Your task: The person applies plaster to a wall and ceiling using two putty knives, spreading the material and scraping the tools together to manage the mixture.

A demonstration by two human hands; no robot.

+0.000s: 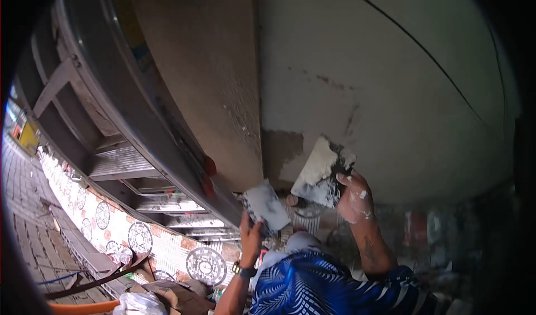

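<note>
My left hand, with a watch on its wrist, is closed on a flat putty knife whose broad blade is smeared white. My right hand, spotted with white paste, grips a second, wider putty knife. A thick lump of white putty lies across that blade. Both blades are held apart, close to the lower part of a pale wall. A darker, bare patch shows on the wall beside the corner, just above the blades. The handles are mostly hidden by my fingers.
A metal ladder slants along the left side. Below it runs a patterned tile floor, with a white plastic bag and cardboard at the bottom. A black cable crosses the wall. Brick paving lies far left.
</note>
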